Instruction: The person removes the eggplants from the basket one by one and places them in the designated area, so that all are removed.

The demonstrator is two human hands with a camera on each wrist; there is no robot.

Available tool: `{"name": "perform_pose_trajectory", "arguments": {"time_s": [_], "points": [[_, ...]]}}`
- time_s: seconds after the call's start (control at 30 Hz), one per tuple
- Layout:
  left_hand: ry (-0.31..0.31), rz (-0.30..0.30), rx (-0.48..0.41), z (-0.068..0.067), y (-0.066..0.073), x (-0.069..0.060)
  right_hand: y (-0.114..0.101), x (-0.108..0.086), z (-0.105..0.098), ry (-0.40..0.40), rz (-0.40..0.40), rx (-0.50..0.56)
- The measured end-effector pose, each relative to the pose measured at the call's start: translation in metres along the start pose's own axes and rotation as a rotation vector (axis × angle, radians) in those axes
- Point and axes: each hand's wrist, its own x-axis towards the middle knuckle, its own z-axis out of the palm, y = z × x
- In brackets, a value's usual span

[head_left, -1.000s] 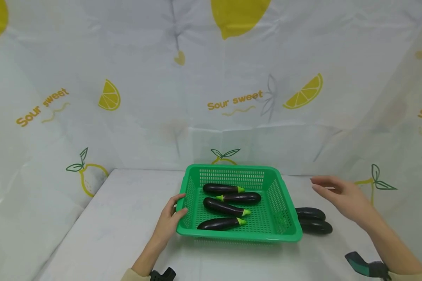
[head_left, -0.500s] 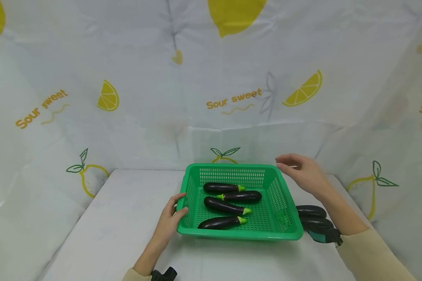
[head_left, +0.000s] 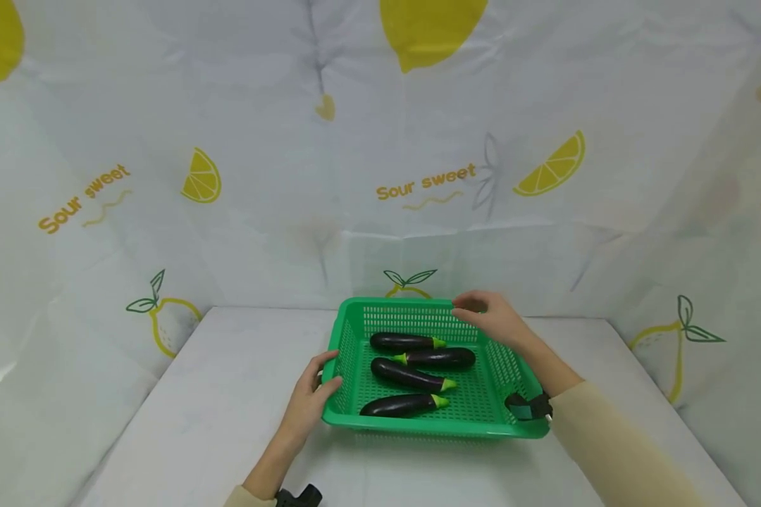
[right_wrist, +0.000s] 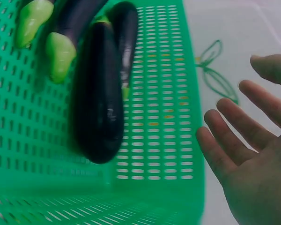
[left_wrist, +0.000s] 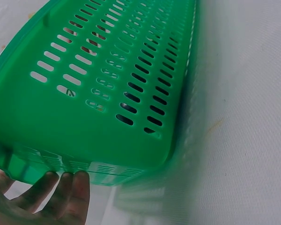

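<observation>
A green plastic basket with slotted walls sits on the white-covered table, and several dark purple eggplants with green stems lie inside it. At the basket's left side, my left hand grips the rim; the left wrist view has its fingertips against the outer wall. My right hand is over the far right part of the basket, holding nothing. Its fingers are spread loosely beside the basket wall in the right wrist view, apart from the nearest eggplant.
White cloth with lemon prints hangs behind and at both sides of the table. My right forearm and sleeve cross the basket's right side and hide the table just beyond it.
My right hand has moved left from beside the basket to over its far right part. Two eggplants right of the basket are now hidden behind my right arm. The left hand stays in place.
</observation>
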Motion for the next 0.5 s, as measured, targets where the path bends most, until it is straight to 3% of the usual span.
{"name": "perform_pose_trajectory", "arguments": {"time_s": [0.23,0.5], "points": [[0.005,0.003,-0.002,-0.001,-0.001,0.0,0.009,0.012,0.025,-0.116,0.075,0.084],[-0.001,-0.003,-0.001,0.0,-0.002,0.001,0.024,0.018,0.044,-0.228,0.135,0.034]]}}
